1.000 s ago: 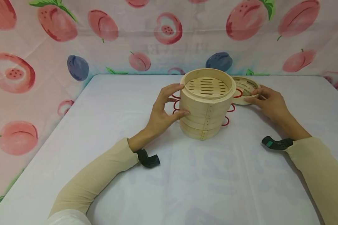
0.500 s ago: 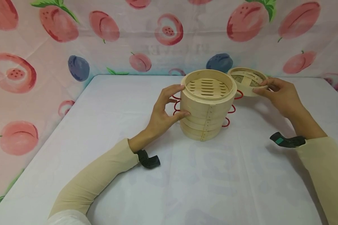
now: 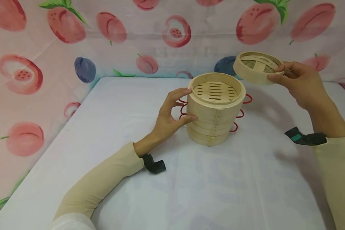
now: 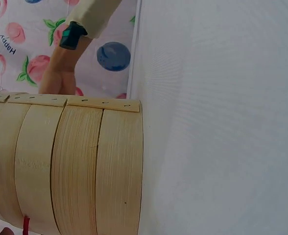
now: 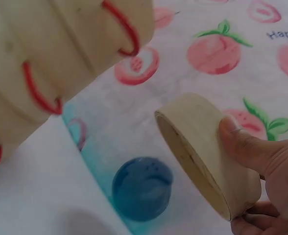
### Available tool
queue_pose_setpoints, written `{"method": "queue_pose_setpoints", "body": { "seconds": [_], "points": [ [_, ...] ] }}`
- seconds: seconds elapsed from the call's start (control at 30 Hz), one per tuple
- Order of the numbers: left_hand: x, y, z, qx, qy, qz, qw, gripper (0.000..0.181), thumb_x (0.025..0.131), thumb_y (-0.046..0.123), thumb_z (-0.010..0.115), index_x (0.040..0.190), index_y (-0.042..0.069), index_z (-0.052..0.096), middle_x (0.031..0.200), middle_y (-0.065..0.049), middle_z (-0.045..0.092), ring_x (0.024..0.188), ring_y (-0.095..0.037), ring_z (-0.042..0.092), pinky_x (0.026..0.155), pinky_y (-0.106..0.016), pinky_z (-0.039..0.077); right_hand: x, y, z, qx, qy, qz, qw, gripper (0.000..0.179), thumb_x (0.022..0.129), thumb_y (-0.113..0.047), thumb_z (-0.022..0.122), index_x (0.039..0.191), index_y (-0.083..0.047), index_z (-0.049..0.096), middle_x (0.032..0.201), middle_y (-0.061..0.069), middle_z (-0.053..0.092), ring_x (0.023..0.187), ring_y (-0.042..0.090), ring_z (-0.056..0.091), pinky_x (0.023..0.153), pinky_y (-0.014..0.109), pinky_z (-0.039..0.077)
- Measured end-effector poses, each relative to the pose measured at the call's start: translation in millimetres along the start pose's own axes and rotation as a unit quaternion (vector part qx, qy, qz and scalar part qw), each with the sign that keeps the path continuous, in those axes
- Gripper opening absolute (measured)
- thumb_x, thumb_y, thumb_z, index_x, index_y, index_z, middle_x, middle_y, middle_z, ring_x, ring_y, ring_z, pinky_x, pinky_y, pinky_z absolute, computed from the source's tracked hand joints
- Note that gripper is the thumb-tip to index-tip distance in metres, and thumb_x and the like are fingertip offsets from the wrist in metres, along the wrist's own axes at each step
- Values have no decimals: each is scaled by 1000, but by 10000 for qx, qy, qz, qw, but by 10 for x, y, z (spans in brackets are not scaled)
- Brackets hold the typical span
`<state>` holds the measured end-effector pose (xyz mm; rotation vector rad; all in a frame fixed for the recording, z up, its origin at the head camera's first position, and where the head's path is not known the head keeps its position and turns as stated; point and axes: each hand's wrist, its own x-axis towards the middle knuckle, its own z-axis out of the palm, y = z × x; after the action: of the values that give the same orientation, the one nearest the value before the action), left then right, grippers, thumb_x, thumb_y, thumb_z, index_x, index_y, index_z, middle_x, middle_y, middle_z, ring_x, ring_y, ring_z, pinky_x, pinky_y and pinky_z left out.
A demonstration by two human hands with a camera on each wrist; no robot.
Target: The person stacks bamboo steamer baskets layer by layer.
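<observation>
A stack of bamboo steamer baskets (image 3: pixel 208 124) with red loop handles stands on the white table, its slatted top tier uncovered. My left hand (image 3: pixel 168 115) grips the stack's left side, thumb on the near wall and a fingertip at the upper rim. The left wrist view shows the stack's banded wall (image 4: pixel 75 166) close up. Behind and right of the stack, my right hand (image 3: pixel 302 81) pinches the round bamboo steamer lid (image 3: pixel 253 75) by its right edge, up off the table. In the right wrist view the thumb presses the lid's side wall (image 5: pixel 198 122), with fingers underneath.
The white table (image 3: pixel 207 188) carries the stack. A peach-print cloth (image 3: pixel 118 57) hangs behind and to the left of it. Black wrist-worn devices sit at both sleeves, the left one (image 3: pixel 154 164) low over the table.
My right hand has raised the lid off the table behind the stack, moving it up and slightly right. My left hand keeps its grip on the stack.
</observation>
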<state>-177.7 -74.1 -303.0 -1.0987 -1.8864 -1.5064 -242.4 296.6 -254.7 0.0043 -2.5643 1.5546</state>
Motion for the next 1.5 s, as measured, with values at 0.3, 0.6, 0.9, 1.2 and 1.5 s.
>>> {"method": "queue_pose_setpoints", "body": {
  "seconds": [0.3,0.6,0.9,1.2,1.5],
  "points": [
    [-3,1,20,-37,-19,75,10000,71,65,-16,79,126,-8,44,130,-27,43,123,-27,43,81,-53,47,-24,-249,-47,1137,206,-552,9918,19,80,-7,78,95,-2,66,106,1,58,86,12,57,71,9,46],
    [-47,-1,20,-41,27,-44,10000,70,65,-16,79,126,-8,44,130,-27,43,122,-27,44,81,-56,47,-90,-388,117,1137,73,-914,9893,19,83,-6,74,99,-1,64,108,3,57,91,15,55,75,11,44],
    [-35,-2,14,3,-1,-12,10000,70,66,-16,79,126,-8,44,130,-27,43,123,-28,43,82,-55,47,-163,-470,170,961,78,-1128,9889,18,84,-6,73,99,-2,63,103,2,60,87,12,57,74,11,44],
    [-26,1,7,48,-6,-31,10000,70,67,-14,79,127,-7,44,131,-26,43,123,-26,43,83,-53,47,-203,-551,246,534,-12,-1099,9925,21,85,-12,74,102,-6,64,116,0,58,95,13,56,75,9,45],
    [-11,18,6,46,-5,-16,10000,70,67,-14,79,127,-7,44,131,-27,43,124,-26,43,83,-54,47,-229,-604,311,116,-51,-1156,9932,22,85,-16,75,103,-8,65,128,2,52,107,14,54,75,9,46]
  ]
}}
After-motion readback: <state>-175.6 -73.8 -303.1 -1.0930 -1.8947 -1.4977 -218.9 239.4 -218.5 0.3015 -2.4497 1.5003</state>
